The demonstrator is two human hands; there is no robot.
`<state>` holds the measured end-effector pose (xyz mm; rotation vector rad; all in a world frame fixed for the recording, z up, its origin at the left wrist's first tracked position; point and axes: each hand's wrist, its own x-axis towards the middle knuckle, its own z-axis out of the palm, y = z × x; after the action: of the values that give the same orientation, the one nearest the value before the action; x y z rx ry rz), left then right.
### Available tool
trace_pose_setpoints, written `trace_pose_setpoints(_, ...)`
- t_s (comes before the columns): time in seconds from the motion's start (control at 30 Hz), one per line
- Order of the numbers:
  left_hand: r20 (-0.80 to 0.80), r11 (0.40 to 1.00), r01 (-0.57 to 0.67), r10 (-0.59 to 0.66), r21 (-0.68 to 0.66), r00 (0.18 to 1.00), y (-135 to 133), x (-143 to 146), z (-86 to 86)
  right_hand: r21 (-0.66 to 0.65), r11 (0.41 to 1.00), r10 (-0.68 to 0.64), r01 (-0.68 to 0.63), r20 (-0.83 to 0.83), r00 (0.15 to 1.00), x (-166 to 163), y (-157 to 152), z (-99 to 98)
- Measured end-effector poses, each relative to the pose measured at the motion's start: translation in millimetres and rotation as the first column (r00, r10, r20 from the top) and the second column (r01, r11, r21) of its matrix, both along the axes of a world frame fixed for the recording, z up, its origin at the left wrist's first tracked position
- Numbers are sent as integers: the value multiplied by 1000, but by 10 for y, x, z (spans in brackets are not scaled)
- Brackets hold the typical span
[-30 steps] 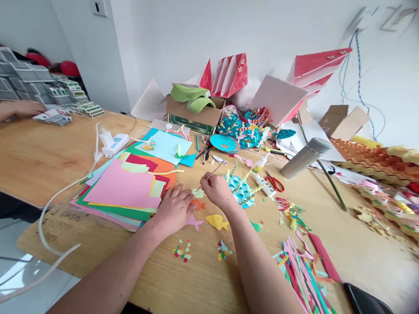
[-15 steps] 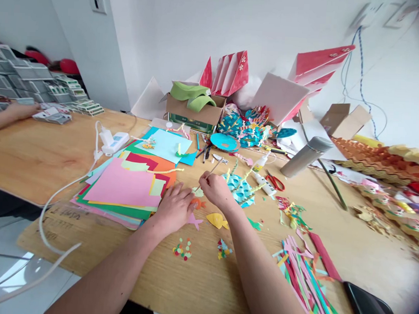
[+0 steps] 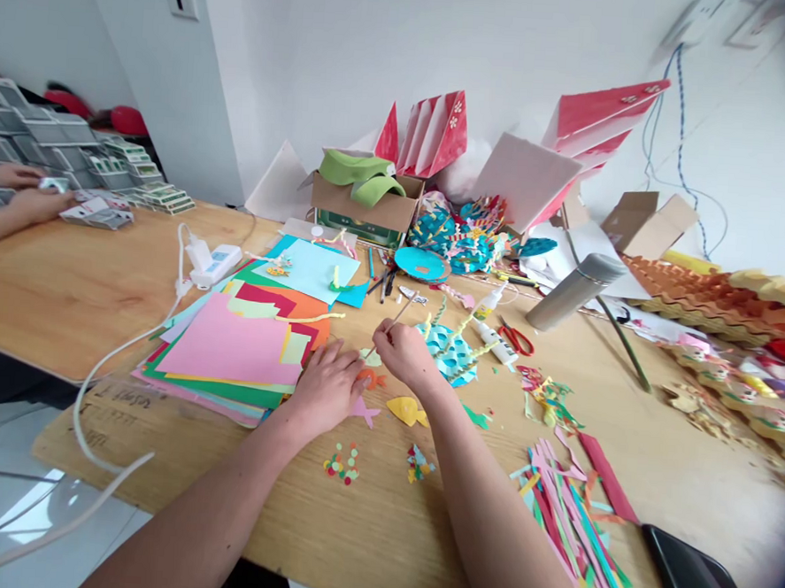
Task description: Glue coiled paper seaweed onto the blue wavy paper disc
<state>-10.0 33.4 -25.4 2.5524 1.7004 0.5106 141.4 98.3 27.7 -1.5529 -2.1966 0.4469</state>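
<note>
My right hand (image 3: 403, 352) pinches a thin stick (image 3: 404, 307), its lower tip down at a pale green paper piece (image 3: 371, 357). With fingers stretched out, my left hand (image 3: 326, 384) lies flat on the table, fingertips close to that piece and to an orange paper fish (image 3: 374, 379). A pink paper cut-out (image 3: 362, 412) sits beside the left thumb, partly covered. Below my right hand rests a yellow paper fish (image 3: 405, 410). A green cut-out (image 3: 476, 416) and a light-blue piece with twisted yellow stems (image 3: 451, 361) lie right of my right wrist.
Stacked coloured paper (image 3: 236, 346) is at left, near a white power strip (image 3: 216, 265). Paper dots (image 3: 342, 465) lie between my forearms. Glue bottles (image 3: 496, 343), red scissors (image 3: 516, 339), a steel flask (image 3: 575, 292), paper strips (image 3: 584, 527) and a phone (image 3: 698, 579) occupy the right. Another person's hands (image 3: 35, 206) work at far left.
My hands and the stick stay almost in place. At far left, the other person's second hand has come into view with a small white object.
</note>
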Motion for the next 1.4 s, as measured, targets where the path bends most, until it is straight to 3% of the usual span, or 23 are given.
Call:
trace_pose_setpoints(0.63, -26, 1000, 4, -3, 28, 1000, -8, -1, 3, -1, 998, -57, 58, 109, 992, -8, -10, 45)
trace_pose_setpoints(0.77, -27, 1000, 3, -2, 21, 1000, -16, 2, 23, -17, 1000, -11, 12, 68, 998, -20, -8, 19)
trace_pose_setpoints(1.4, -21, 1000, -2, 2, 1, 1000, -21, 6, 41, 10, 1000, -24, 23, 67, 997, -29, -17, 17)
